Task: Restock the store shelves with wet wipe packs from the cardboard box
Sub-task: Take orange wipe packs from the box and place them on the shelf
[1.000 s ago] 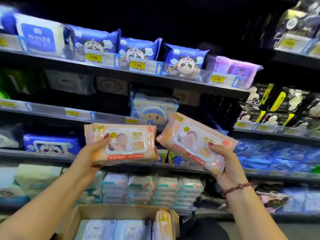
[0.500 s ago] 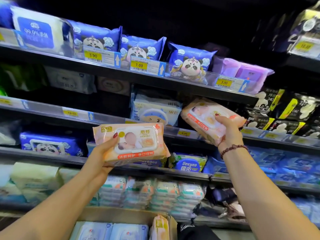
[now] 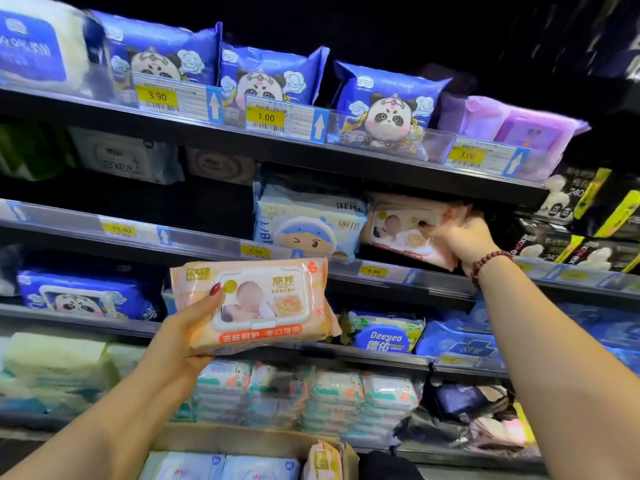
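Placement of a pack on the second shelf [image 3: 433,284]. The right grip [image 3: 460,237] is clenched round the right end of a peach pack [image 3: 394,230], thumb on its printed face. The pack is held tilted in the gap just right of the blue-cap pack [image 3: 308,220], under the top shelf [image 3: 346,161], with its lower corner hanging over the clear front rail. Whether it touches the shelf floor cannot be told.

The left grip [image 3: 183,330] is closed round a second peach pack [image 3: 256,303], which is held face out in front of the shelves, well apart from the first. The box [image 3: 242,441] lies below, with more packs in it.

For a clean placement, the lower edge is best lifted over the rail and the pack slid back. It is then stood upright and face out, touching its neighbour, above the 8.90 tag [image 3: 373,271]. The soft wrapper is likely to buckle if it is pushed by one end. The hold is best released only once the pack stands alone.
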`<state>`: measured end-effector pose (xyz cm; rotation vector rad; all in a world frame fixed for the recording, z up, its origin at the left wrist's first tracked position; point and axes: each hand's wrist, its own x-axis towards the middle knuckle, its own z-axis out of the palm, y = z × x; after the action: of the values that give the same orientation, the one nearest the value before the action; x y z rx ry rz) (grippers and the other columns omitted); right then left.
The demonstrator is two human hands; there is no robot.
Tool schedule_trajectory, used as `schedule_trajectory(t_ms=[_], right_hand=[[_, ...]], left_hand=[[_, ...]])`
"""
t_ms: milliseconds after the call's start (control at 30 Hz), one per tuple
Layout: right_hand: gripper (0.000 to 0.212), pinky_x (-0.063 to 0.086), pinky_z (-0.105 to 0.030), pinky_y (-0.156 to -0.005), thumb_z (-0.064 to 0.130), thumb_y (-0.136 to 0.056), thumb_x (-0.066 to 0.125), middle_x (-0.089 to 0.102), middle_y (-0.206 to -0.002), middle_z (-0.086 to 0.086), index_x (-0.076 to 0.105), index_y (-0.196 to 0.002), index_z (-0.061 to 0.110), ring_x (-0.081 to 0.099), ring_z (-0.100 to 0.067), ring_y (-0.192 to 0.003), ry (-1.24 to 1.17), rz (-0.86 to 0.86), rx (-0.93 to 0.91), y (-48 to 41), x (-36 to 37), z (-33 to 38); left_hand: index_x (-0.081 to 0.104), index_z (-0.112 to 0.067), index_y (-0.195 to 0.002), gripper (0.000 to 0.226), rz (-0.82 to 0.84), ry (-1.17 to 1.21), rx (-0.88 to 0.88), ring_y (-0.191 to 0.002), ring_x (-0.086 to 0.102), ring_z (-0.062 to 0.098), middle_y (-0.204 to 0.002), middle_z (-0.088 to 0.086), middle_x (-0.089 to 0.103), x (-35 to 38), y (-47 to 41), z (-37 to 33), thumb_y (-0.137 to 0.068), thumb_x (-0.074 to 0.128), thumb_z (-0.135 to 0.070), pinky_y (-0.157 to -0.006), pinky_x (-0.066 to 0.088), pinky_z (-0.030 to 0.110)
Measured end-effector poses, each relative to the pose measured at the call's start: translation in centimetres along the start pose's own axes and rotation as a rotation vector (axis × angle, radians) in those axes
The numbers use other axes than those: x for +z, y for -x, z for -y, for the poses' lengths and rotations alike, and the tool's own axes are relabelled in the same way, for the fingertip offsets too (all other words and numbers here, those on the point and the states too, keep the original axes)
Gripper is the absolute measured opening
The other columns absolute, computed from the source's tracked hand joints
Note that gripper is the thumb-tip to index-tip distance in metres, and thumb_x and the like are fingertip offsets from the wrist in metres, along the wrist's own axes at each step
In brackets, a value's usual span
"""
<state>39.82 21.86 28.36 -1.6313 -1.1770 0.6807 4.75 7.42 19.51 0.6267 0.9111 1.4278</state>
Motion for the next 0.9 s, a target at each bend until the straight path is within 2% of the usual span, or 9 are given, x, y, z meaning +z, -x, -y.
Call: schedule_trajectory(t_ms=[67,133,167,233,300,400,700,800,900], right_hand=[[0.025,0.053,-0.030,-0.071,0.007,-0.078,0.076,0.066,-0.078,-0.003,0.060,-0.098,0.010,0.062,-0.016,-0.077,0.261,-0.002,-0.121,-0.3,0.3,-0.5],[0.068,0.049,-0.037,-0.089,0.011,-0.080,0.073,0.063,-0.100,-0.013,0.040,-0.140,0.012,0.059,-0.027,-0.097,0.508,-0.016,-0.281,-1.1,0.3,-1.6],[0.075,0.046,-0.038,-0.097,0.015,-0.081,0.071,0.061,-0.111,-0.018,0.033,-0.146,0.017,0.056,-0.032,-0.107,0.648,-0.026,-0.342,-1.3,0.2,-1.7],[0.062,0.038,-0.038,-0.107,0.026,-0.085,0.066,0.052,-0.130,-0.021,0.043,-0.141,0.017,0.045,-0.036,-0.124,0.964,-0.019,-0.320,-1.8,0.2,-1.4],[0.056,0.041,-0.036,-0.104,0.037,-0.087,0.062,0.047,-0.138,-0.014,0.047,-0.138,0.016,0.044,-0.033,-0.127,1.156,-0.015,-0.255,-2.0,0.4,-0.8],[0.058,0.044,-0.033,-0.097,0.046,-0.087,0.062,0.056,-0.132,-0.009,0.047,-0.138,0.024,0.052,-0.029,-0.121,1.209,-0.049,-0.330,-2.4,0.9,-0.5],[0.038,0.048,-0.034,-0.089,0.027,-0.090,0.062,0.062,-0.122,-0.015,0.056,-0.124,0.010,0.059,-0.032,-0.113,1.219,-0.074,-0.280,-2.8,2.6,-0.2],[0.045,0.048,-0.035,-0.090,0.031,-0.087,0.063,0.062,-0.120,-0.015,0.054,-0.127,0.014,0.058,-0.033,-0.111,1.162,-0.046,-0.321,-1.9,1.7,-0.1],[0.034,0.048,-0.038,-0.084,0.028,-0.085,0.063,0.062,-0.105,-0.021,0.062,-0.110,0.005,0.057,-0.037,-0.100,1.001,-0.111,-0.472,0.8,1.0,0.1]], left_hand=[[0.064,-0.015,-0.091,0.021,0.008,0.002,0.001,-0.055,0.067,0.012,-0.069,0.001,0.068,0.1,-0.1,0.0,-0.071,0.064,-0.023,-0.047,0.053,0.019],[0.064,-0.014,-0.092,0.023,0.006,-0.005,-0.001,-0.055,0.068,0.013,-0.069,0.002,0.068,0.1,-0.2,0.2,-0.071,0.064,-0.023,-0.047,0.054,0.020],[0.065,-0.014,-0.092,0.023,0.004,-0.012,-0.001,-0.057,0.068,0.014,-0.070,0.002,0.069,0.1,-0.2,0.2,-0.071,0.063,-0.023,-0.048,0.055,0.021],[0.066,-0.014,-0.091,0.022,0.010,-0.028,-0.001,-0.058,0.069,0.014,-0.071,0.003,0.070,0.1,-0.3,0.4,-0.071,0.063,-0.024,-0.049,0.056,0.022],[0.066,-0.015,-0.090,0.021,0.014,-0.035,-0.002,-0.057,0.068,0.014,-0.071,0.004,0.067,0.3,-0.2,0.4,-0.071,0.064,-0.024,-0.050,0.056,0.022],[0.067,-0.014,-0.093,0.023,0.014,-0.049,-0.012,-0.059,0.069,0.015,-0.074,0.005,0.070,0.3,-0.4,0.5,-0.072,0.064,-0.024,-0.051,0.057,0.023],[0.065,-0.013,-0.094,0.025,0.013,-0.061,-0.004,-0.054,0.067,0.012,-0.065,0.002,0.070,1.0,0.0,0.1,-0.073,0.062,-0.024,-0.049,0.055,0.021],[0.063,-0.013,-0.094,0.023,0.020,-0.046,-0.002,-0.051,0.066,0.009,-0.062,-0.001,0.069,1.4,0.5,0.0,-0.073,0.060,-0.022,-0.049,0.055,0.020],[0.065,-0.014,-0.095,0.032,0.024,-0.041,-0.002,-0.054,0.068,0.011,-0.067,0.001,0.071,1.8,0.9,0.1,-0.067,0.069,-0.028,-0.051,0.057,0.022]])
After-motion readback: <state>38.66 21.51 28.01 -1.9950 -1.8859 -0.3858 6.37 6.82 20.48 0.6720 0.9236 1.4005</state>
